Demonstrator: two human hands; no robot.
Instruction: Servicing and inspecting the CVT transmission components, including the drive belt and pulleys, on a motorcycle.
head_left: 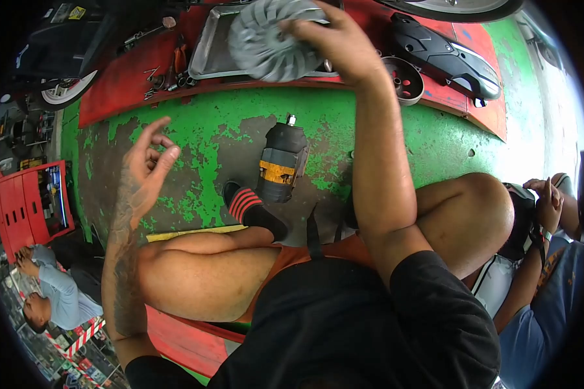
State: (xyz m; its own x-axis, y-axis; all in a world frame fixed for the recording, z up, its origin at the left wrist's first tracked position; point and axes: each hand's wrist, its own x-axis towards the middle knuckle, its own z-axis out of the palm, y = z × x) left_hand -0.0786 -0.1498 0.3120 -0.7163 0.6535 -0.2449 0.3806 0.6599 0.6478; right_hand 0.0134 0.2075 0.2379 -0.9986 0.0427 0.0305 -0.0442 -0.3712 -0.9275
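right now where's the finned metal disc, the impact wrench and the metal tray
finned metal disc (266, 45): head view, on its ribbed grey face, left of the right hand.
impact wrench (280, 165): head view, on its black-and-yellow body on the green floor.
metal tray (209, 52): head view, on its bare left side.

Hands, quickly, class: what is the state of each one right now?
Left hand: open, holding nothing, raised over the green floor.
Right hand: fingers closed on the grey finned disc.
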